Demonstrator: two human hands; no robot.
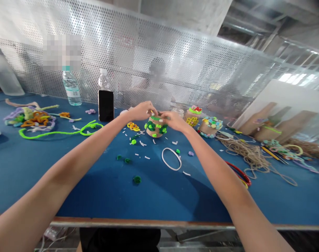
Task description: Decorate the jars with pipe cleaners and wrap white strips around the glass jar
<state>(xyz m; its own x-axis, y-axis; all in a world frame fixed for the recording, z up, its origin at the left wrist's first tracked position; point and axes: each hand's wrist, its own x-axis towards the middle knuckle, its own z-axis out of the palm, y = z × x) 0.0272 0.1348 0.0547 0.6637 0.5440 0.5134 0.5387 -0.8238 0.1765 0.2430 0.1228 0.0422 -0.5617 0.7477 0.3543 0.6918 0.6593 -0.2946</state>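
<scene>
A small twine-wrapped jar (151, 131) stands upright on the blue table, dotted with green fuzzy pipe-cleaner flowers. At its upper left, my left hand (143, 111) has its fingers curled together over the rim; whatever they pinch is too small to make out. From the other side my right hand (173, 120) grips the jar's upper edge with bent fingers. Loose green pipe-cleaner pieces (137, 180) and white paper scraps (147, 157) lie in front. Close by are a yellow pipe-cleaner coil (133, 126) and a white ring (163, 158).
Two decorated jars (192, 117) (209, 127) stand to the right, before a twine heap (243, 148). On the left are a phone (106, 106), a water bottle (72, 89) and a pipe-cleaner pile (34, 118). A perforated metal screen (127, 45) rises behind the table.
</scene>
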